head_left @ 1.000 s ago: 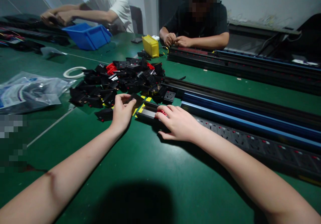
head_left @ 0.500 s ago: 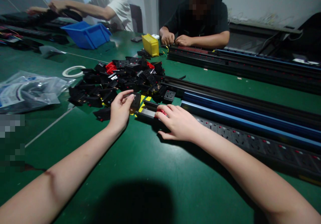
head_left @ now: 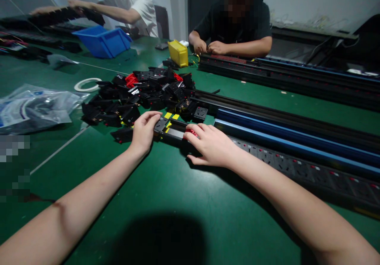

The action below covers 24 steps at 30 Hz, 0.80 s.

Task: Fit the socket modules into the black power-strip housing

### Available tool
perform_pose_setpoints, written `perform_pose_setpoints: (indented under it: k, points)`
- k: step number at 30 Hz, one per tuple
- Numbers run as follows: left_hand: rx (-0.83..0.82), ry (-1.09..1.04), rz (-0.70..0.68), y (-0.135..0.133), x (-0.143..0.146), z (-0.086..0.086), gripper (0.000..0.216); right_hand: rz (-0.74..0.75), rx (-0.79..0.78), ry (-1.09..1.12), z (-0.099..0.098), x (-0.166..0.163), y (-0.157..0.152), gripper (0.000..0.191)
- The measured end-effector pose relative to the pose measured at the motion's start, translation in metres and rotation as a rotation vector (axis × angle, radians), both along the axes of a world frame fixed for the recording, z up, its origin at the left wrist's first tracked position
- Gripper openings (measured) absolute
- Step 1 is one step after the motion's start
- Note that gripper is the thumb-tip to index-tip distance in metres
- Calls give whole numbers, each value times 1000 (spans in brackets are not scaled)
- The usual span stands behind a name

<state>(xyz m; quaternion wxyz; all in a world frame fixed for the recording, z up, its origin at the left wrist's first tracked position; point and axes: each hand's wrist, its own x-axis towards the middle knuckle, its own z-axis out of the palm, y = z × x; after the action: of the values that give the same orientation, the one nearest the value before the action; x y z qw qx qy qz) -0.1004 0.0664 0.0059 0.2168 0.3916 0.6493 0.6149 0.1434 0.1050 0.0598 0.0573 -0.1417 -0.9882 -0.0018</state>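
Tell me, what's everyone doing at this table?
The camera wearer's left hand holds a black socket module at the end of a long power strip, while the right hand rests on that end. A pile of modules lies behind on the green table. A person in black and one in white work across it.

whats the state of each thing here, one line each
left hand, pinching a black socket module
socket module, held at the power strip's near end
right hand, palm down on that end
power strip, lying flat, sockets fitted along it
module pile, loose heap
yellow bin, upright
tape ring, lying flat
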Motion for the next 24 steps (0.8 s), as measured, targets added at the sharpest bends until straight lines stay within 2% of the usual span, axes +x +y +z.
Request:
perform_pose_setpoints:
  k: [10, 24]
  points:
    - [-25, -31, -16, 1, 0, -2, 30, 0, -2, 3, 0, 0, 0, 48]
    - [-66, 58, -16, 0, 0, -3, 28, -2, -5, -1, 0, 0, 0, 48]
